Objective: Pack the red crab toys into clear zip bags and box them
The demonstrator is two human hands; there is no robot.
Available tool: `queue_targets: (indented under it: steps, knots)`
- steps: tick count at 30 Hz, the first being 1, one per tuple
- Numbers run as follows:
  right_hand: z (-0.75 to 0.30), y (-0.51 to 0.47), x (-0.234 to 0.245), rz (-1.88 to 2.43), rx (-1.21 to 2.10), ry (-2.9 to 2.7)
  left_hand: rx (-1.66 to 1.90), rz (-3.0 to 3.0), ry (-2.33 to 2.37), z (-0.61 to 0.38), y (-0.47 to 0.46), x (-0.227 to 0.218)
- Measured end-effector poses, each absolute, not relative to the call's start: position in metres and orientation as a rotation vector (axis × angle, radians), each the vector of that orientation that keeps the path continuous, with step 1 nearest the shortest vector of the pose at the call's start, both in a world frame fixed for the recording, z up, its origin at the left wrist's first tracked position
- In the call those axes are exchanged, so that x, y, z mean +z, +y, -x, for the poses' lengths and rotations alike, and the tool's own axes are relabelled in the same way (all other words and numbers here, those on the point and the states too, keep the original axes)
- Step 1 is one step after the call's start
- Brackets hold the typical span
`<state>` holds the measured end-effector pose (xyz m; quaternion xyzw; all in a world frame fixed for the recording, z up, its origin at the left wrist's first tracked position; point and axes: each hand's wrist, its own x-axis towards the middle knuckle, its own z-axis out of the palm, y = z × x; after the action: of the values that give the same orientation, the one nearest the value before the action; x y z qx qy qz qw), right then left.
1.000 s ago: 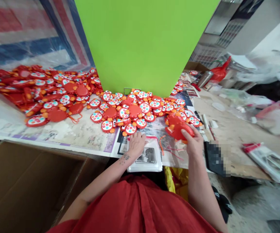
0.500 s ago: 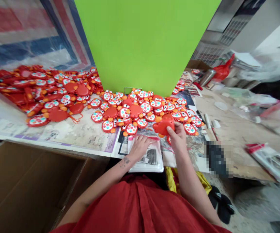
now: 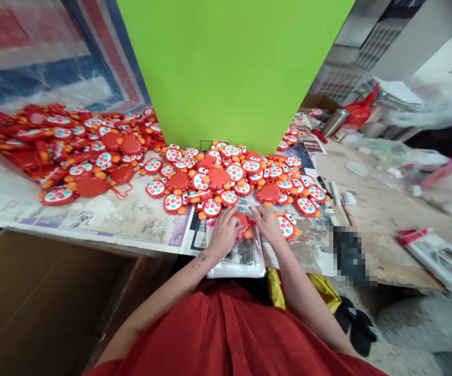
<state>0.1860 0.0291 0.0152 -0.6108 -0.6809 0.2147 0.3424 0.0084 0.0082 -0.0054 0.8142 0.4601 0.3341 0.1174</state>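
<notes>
Both my hands meet over a clear plastic bag that lies on a stack at the table's near edge. Between them is a red crab-shaped toy, partly covered by my fingers. My left hand is curled on the bag's mouth and the toy's left side. My right hand grips the toy's right side. A large heap of red and orange crab toys with dotted faces spreads just beyond my hands.
A tall green panel stands behind the heap. An open cardboard box sits below the table at the left. At the right lie a dark blurred object, plastic bags and a metal flask.
My right hand carried a red toy from the right of the heap leftward and down to the bag. My left hand stayed on the bag and closed toward the toy.
</notes>
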Motion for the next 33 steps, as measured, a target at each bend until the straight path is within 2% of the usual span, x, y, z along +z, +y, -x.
queue_targets:
  steps: [4,8,12,18,21,24,27,33]
  knots:
    - [-0.195,0.007,0.013,1.789,0.525,-1.7,0.821,-2.262,1.288,-0.003,0.016,0.009]
    - [-0.179,-0.005,0.002,1.667,0.588,-1.642,0.654,-2.237,1.237,0.001,0.021,0.025]
    - [-0.16,-0.007,-0.002,1.561,0.465,-1.552,0.505,-2.22,1.262,0.001,0.016,0.039]
    - [-0.164,-0.01,0.015,1.535,0.213,-1.624,0.801,-2.06,1.545,0.028,0.011,0.043]
    - [-0.161,-0.01,0.028,1.493,0.186,-1.714,0.666,-1.894,1.672,0.044,0.013,0.04]
    - [-0.151,-0.006,0.034,1.395,0.29,-1.947,0.533,-1.833,1.595,0.047,0.015,0.036]
    - [-0.146,-0.002,0.033,1.371,0.309,-2.187,0.586,-1.775,1.479,0.043,0.014,0.029]
    - [-0.159,-0.002,0.033,1.521,0.168,-2.126,0.777,-1.461,1.255,0.041,0.014,0.013]
